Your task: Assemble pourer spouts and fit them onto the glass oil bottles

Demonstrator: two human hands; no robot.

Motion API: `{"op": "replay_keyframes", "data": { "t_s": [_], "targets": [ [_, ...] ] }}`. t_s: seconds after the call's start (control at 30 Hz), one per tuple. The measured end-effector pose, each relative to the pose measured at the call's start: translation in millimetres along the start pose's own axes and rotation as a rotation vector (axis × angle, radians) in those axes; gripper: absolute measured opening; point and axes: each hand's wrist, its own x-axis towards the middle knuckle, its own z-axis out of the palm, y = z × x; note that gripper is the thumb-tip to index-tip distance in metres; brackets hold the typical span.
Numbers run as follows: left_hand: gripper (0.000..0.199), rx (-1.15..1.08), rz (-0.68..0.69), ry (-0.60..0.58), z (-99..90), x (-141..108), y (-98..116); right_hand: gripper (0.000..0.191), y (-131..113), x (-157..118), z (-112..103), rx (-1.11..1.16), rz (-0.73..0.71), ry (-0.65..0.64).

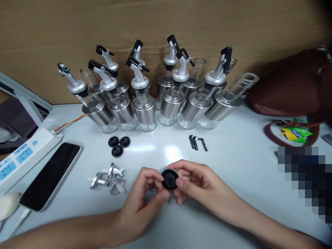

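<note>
Low over the front middle of the table, a round black stopper [169, 180] is pinched between my two hands, its hollow side facing me. My left hand [147, 199] grips its left edge with thumb and index finger. From the right, my right hand [198, 178] has its thumb on the rim and fingers curled behind, where a thin silvery edge shows. What else sits behind the stopper is hidden. Three similar black stoppers [117, 151] lie to the left. Closer to my left hand are three silver pourer spouts [96, 181]. Small black levers [193, 142] lie beyond my right hand.
Several glass-and-steel bottles [145, 107], many topped with silver pourers, stand along the cardboard backing [155, 17]. At left are a phone [52, 176] and a power strip [26, 154]. A brown bag [287, 83] and a yellow-green packet [295, 134] lie at right.
</note>
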Motion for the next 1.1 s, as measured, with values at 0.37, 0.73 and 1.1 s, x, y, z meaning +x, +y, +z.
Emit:
{"op": "replay_keyframes", "data": {
  "t_s": [0.37,0.73,1.1],
  "targets": [
    [0.018,-0.135,-0.056,-0.154,0.6,5.8,2.7,0.026,-4.2,1.9,3.7,0.182,0.035,-0.095],
    [0.025,-0.018,-0.108,-0.126,0.6,5.6,4.5,0.029,-4.8,0.6,3.6,-0.098,0.040,-0.083],
    [0.028,0.152,-0.075,-0.132,3.3,4.3,6.8,0.032,0.0,-5.1,6.0,-0.269,-0.056,-0.067]
  ]
}}
